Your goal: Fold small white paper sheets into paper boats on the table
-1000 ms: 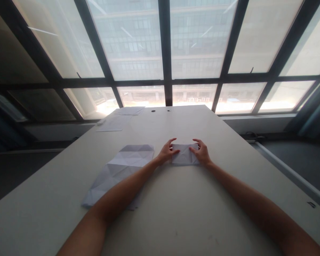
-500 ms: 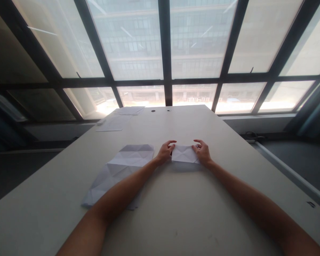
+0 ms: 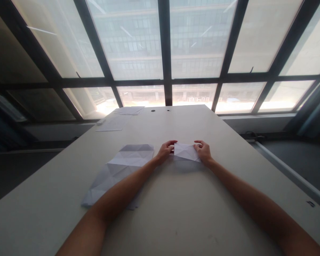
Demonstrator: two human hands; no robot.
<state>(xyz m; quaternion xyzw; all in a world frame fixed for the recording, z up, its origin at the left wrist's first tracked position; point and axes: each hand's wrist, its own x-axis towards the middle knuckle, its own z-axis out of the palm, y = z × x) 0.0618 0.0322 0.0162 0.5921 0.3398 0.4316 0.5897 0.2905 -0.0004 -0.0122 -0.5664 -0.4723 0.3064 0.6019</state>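
A small folded sheet of white paper (image 3: 186, 152) with crease lines is held between my two hands, tilted up off the table, its shadow below. My left hand (image 3: 165, 150) grips its left edge, fingers curled behind it. On the right edge my right hand (image 3: 203, 152) pinches the paper, thumb in front and fingers bent round the back. The fingertips behind the paper are partly hidden. Left of my left hand lies a larger creased white sheet (image 3: 122, 164), partly covered by my left forearm.
The white table (image 3: 173, 213) stretches toward large windows. At its far left lie flat white sheets (image 3: 112, 123) and some papers (image 3: 130, 110) with a small white object (image 3: 100, 122). Two dark round holes (image 3: 153, 111) sit near the far edge. A dark mark (image 3: 310, 203) is at the right.
The folded paper has tilted and shifted slightly to the right. My left thumb has moved from its front face, and the right thumb has moved a little up along its edge.
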